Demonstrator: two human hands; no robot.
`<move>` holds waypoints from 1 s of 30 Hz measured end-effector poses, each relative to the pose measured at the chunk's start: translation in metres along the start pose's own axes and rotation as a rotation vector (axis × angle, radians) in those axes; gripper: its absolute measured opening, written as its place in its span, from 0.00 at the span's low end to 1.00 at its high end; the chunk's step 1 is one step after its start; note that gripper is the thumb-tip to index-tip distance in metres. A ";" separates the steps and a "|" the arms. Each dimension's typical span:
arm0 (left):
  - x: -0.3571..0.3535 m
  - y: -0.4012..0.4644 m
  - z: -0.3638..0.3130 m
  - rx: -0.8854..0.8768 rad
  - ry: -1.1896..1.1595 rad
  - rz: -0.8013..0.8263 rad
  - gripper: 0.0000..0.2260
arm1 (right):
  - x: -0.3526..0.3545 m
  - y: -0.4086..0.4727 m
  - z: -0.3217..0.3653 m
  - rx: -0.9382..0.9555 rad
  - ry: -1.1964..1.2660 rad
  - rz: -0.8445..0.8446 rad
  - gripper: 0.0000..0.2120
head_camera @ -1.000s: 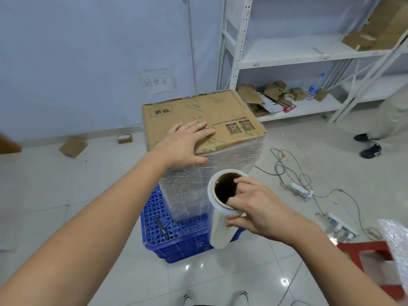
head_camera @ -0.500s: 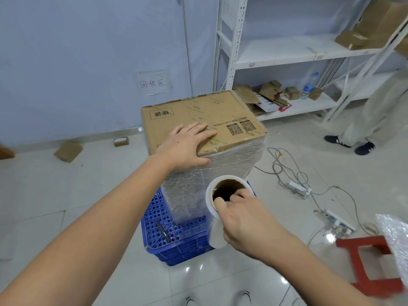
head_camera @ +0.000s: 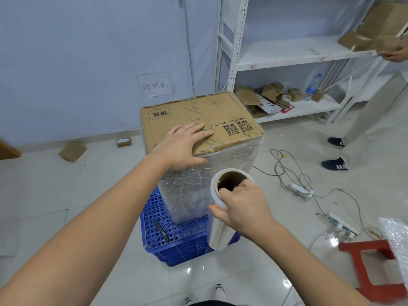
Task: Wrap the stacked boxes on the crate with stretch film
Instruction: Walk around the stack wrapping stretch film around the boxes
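On the blue crate [head_camera: 176,244] in front of you stands the stack of boxes [head_camera: 205,151], its sides already covered in stretch film while the cardboard top is bare. Your left hand [head_camera: 183,146] lies flat on that top near the front edge, fingers straight. Your right hand [head_camera: 240,206] grips the roll of stretch film [head_camera: 218,230] at its upper end, thumb hooked into the core, just beside the stack's near corner. A black pen [head_camera: 161,231] lies on the crate.
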State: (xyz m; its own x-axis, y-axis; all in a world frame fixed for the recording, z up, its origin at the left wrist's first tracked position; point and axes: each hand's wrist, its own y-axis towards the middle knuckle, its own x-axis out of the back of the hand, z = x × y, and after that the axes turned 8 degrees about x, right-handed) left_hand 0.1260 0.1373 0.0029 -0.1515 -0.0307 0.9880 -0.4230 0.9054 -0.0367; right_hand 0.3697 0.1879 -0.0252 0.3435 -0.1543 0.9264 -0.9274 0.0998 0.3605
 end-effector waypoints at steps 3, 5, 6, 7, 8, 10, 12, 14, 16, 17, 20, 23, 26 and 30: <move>0.000 -0.002 0.000 0.008 -0.006 -0.009 0.40 | 0.000 -0.003 0.000 0.032 0.015 -0.038 0.24; 0.001 -0.002 -0.001 0.013 -0.022 -0.013 0.39 | -0.003 -0.006 0.003 0.034 0.040 -0.077 0.23; 0.002 -0.002 -0.001 0.016 -0.030 -0.013 0.39 | -0.004 -0.009 0.004 0.030 0.052 -0.089 0.22; 0.002 -0.003 -0.001 0.018 -0.035 -0.012 0.40 | -0.005 -0.011 0.006 0.023 0.062 -0.095 0.22; 0.002 -0.002 -0.002 0.021 -0.038 -0.011 0.40 | -0.005 -0.013 0.007 0.017 0.069 -0.096 0.21; 0.002 -0.002 -0.002 0.026 -0.044 -0.010 0.39 | -0.003 -0.017 0.009 0.021 0.075 -0.081 0.20; 0.002 -0.002 -0.002 0.027 -0.051 -0.014 0.39 | -0.001 -0.019 0.009 0.040 0.070 -0.072 0.20; 0.002 -0.002 -0.002 0.025 -0.055 -0.016 0.39 | 0.001 -0.020 0.008 0.047 0.062 -0.072 0.20; 0.001 -0.002 -0.001 0.027 -0.052 -0.014 0.39 | 0.002 -0.019 0.007 0.043 0.061 -0.065 0.22; 0.001 -0.001 -0.001 0.027 -0.051 -0.014 0.39 | 0.002 -0.019 0.007 0.042 0.063 -0.059 0.22; 0.000 -0.002 0.001 0.019 -0.059 -0.019 0.39 | 0.003 -0.017 0.007 0.054 0.049 -0.001 0.22; 0.001 -0.002 0.002 0.016 -0.066 -0.014 0.39 | 0.004 -0.015 0.012 0.066 0.011 0.053 0.22; 0.000 -0.002 0.003 0.009 -0.054 -0.011 0.39 | 0.006 -0.007 0.021 0.053 -0.017 0.072 0.22; -0.002 0.000 0.005 -0.016 -0.041 -0.019 0.39 | 0.006 0.002 0.035 -0.039 -0.050 0.107 0.23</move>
State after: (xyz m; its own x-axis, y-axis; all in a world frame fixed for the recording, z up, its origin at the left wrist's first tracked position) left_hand 0.1215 0.1352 0.0000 -0.1801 -0.0653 0.9815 -0.4120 0.9110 -0.0150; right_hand 0.3648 0.1525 -0.0228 0.2339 -0.1892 0.9537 -0.9517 0.1562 0.2644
